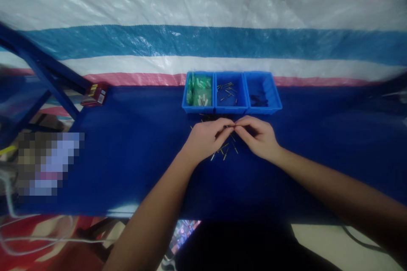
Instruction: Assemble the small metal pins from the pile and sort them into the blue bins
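Black, unlit clothing (pixel 238 245) fills the near middle of my remote head view. Just left of it, a bright screen with a many-coloured picture (pixel 185 233) shows below the table's near edge; white cable (pixel 63 239) loops at near left over red-and-cream patterned material (pixel 28 235).

Next, the dark blue flat-topped table (pixel 127 139). Thin gold-and-silver metal pins (pixel 225 153) lie loose on it, around and partly behind the left hand (pixel 206 137). Both bare hands are raised at centre, fingertips meeting. I read the left as pinching a slim small piece (pixel 229 126) between thumb and forefinger, with the right hand (pixel 260 137) pinched on it from the other side. Piece mostly hidden; I cannot tell its kind.

Beyond the hands, three blue plastic bins side by side: left bin (pixel 199 110) with green bagging (pixel 190 91) and whitish short pieces (pixel 203 100); middle bin (pixel 231 110) with similar pins; right bin (pixel 263 111) with dark, indistinct pieces (pixel 259 100). Far left, a dark red printed box (pixel 93 94) beside blue metal framing (pixel 47 67). Farthest, red, white and blue striped plastic sheeting (pixel 203 42).
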The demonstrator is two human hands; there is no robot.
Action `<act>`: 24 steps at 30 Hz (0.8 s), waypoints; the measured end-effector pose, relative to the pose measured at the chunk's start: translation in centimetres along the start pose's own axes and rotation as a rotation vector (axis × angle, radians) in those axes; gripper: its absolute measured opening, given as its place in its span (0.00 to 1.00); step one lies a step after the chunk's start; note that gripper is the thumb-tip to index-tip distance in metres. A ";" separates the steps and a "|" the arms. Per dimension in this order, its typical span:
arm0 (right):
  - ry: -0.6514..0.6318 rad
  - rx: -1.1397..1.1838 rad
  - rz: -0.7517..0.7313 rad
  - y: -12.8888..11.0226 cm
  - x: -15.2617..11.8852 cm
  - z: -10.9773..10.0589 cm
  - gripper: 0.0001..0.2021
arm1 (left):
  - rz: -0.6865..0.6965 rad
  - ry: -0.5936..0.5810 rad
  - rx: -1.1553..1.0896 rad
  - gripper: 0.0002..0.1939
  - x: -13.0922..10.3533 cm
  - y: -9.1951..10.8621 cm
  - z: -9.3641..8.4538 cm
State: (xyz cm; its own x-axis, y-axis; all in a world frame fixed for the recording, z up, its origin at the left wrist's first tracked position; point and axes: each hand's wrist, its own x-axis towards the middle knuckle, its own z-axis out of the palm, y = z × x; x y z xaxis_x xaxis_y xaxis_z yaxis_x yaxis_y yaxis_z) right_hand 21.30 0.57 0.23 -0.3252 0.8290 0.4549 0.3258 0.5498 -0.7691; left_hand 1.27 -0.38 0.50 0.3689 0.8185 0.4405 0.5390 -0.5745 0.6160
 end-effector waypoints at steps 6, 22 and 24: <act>0.022 -0.137 -0.029 0.0 -0.3 0.4 0.03 | -0.037 -0.027 0.022 0.09 0.2 -0.1 -0.1; -0.016 -0.151 -0.068 0.0 -0.1 -0.1 0.07 | -0.055 0.003 -0.020 0.11 0.0 0.3 -0.2; -0.024 -0.154 -0.068 0.0 -0.2 -0.1 0.07 | -0.048 -0.008 -0.012 0.09 0.0 0.3 -0.1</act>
State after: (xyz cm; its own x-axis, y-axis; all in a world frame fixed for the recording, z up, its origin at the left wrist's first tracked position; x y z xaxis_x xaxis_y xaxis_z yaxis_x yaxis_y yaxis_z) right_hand 21.48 0.46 0.17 -0.3718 0.7875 0.4915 0.4335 0.6155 -0.6583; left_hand 1.33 -0.56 0.75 0.3492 0.8451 0.4049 0.5474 -0.5347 0.6438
